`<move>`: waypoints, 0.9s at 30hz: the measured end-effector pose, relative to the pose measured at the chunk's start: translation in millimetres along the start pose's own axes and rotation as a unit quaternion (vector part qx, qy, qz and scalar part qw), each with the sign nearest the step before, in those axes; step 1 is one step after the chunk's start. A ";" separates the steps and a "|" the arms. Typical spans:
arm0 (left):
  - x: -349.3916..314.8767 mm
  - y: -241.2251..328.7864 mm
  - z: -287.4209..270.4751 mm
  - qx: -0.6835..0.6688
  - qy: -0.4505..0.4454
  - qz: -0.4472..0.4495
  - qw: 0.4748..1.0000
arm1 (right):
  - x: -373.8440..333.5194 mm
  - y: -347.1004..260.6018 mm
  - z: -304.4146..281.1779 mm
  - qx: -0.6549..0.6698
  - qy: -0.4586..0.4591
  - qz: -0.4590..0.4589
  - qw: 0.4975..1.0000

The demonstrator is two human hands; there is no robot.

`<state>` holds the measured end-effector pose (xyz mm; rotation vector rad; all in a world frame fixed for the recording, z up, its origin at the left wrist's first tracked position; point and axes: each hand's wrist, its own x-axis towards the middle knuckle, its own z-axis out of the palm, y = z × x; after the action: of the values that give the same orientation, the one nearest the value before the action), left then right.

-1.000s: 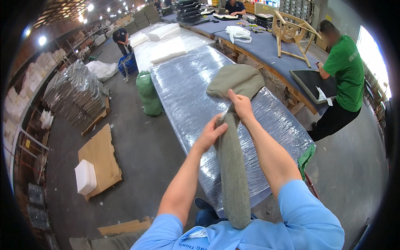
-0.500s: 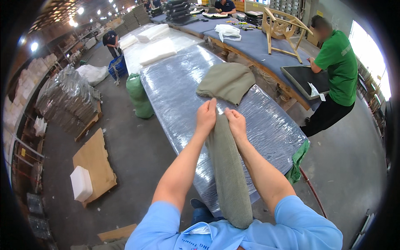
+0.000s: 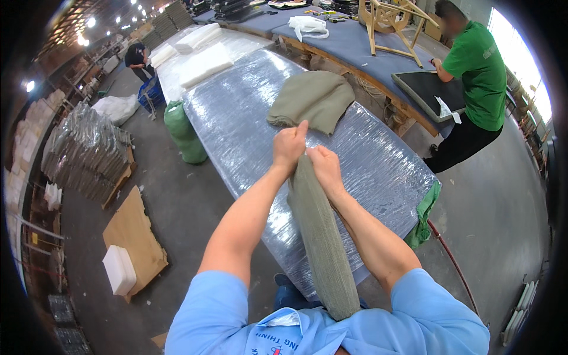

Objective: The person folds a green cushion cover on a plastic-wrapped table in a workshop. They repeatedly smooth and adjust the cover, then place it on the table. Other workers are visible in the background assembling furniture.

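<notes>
Nearest is the wearer's light-blue shirt, with the lower end of a long olive-grey woven-covered cushion against its front. The cushion slopes away over the table edge to both hands, probably propped on the body so that neither hand has to carry its weight. At its narrow far end, the right hand is closed in a pinch on the cover's tip; the left hand, just beside it, is also curled tight, thumb pointing away, seemingly on the same end, though what lies between its fingers cannot be told. Two close grips there would keep the cloth taut.

Under them runs a film-wrapped table, the wrap likely giving fabric a smooth surface. A green cloth hangs at its right corner. Just beyond the hands lies a folded olive fabric piece, within easy reach. Farther right, a co-worker in green leans over a dark seat pad; white foam slabs lie at the table's far stretch
</notes>
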<state>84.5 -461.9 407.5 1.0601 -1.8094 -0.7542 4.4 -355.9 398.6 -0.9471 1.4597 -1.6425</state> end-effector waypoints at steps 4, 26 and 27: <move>1.1 -20.6 -10.4 -0.036 -0.020 -0.076 0.996 | -5.1 -8.8 6.2 -0.029 -0.037 0.011 0.999; -65.4 8.5 -25.6 -0.292 -0.065 -0.270 0.915 | 58.2 -40.3 31.5 -0.240 0.099 -0.073 0.963; -64.8 13.9 -21.3 -0.287 -0.059 -0.263 0.919 | 59.4 -39.4 29.7 -0.240 0.101 -0.069 0.963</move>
<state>114.8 -399.4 403.1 1.1100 -1.2519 -1.5890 1.3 -418.5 443.6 -1.1912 2.0305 -1.5456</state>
